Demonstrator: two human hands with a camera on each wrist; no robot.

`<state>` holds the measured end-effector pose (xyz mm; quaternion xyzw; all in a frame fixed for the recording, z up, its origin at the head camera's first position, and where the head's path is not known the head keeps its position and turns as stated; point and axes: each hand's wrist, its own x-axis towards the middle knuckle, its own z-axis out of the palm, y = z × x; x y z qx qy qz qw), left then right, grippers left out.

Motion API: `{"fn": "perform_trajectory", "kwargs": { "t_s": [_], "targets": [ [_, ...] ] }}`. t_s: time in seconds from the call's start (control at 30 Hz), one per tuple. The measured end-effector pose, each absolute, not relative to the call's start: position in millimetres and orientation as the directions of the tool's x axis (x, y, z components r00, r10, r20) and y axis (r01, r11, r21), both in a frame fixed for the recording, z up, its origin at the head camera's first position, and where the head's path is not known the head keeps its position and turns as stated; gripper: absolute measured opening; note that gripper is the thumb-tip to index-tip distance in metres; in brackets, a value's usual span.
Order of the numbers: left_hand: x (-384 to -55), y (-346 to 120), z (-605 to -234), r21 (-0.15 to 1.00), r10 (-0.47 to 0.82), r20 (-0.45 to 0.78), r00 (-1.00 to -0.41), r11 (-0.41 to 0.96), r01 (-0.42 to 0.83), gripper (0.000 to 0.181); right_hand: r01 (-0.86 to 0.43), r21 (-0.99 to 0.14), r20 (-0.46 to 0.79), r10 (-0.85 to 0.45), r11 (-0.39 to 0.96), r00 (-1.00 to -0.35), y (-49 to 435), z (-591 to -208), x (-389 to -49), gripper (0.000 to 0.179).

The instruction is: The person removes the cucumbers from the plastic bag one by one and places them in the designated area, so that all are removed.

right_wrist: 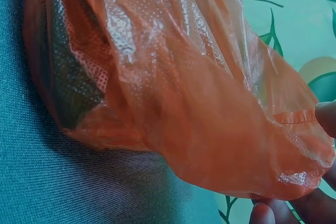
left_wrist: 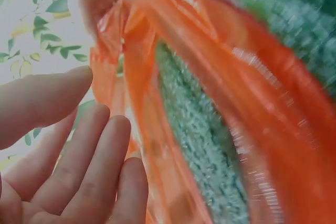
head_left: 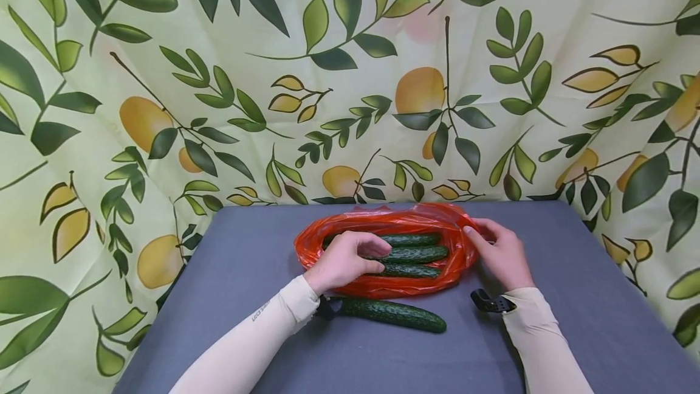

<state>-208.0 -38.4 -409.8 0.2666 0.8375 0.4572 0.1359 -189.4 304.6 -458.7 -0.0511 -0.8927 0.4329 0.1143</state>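
Note:
A red plastic bag (head_left: 383,289) lies on the grey table with its mouth spread wide. Side by side inside it are several dark green cucumbers (head_left: 418,254). Another cucumber (head_left: 391,313) lies on the table in front of the bag, its left end hidden behind the left wrist. My left hand (head_left: 350,257) hovers over the left part of the bag's mouth, thumb apart from the fingers and nothing between them, as the left wrist view also shows. At the bag's right end, my right hand (head_left: 500,251) pinches the plastic edge between thumb and fingers.
The grey table (head_left: 246,248) meets a hanging cloth (head_left: 339,126) printed with leaves and fruit along its back edge. A black band (head_left: 492,301) is on the right wrist.

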Motion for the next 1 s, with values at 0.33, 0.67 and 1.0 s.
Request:
{"fn": "perform_trajectory", "kwargs": {
  "t_s": [0.33, 0.67, 1.0],
  "targets": [
    [-263, -18, -412, 0.838, 0.594, -0.094, -0.799, 0.481, 0.259, 0.04, -0.002, -0.79, 0.155, 0.196, 0.613, -0.968, 308, -462, -189, 0.052],
    [-296, -12, -421, 0.822, 0.562, -0.16, -0.812, 0.532, 0.206, 0.041, -0.002, -0.811, 0.14, 0.191, 0.585, -0.971, 305, -460, -190, 0.052],
    [-309, 3, -429, 0.744, 0.555, -0.208, -0.805, 0.624, 0.239, 0.038, 0.007, -0.819, 0.13, 0.198, 0.574, -0.971, 306, -461, -191, 0.05]
  ]
}}
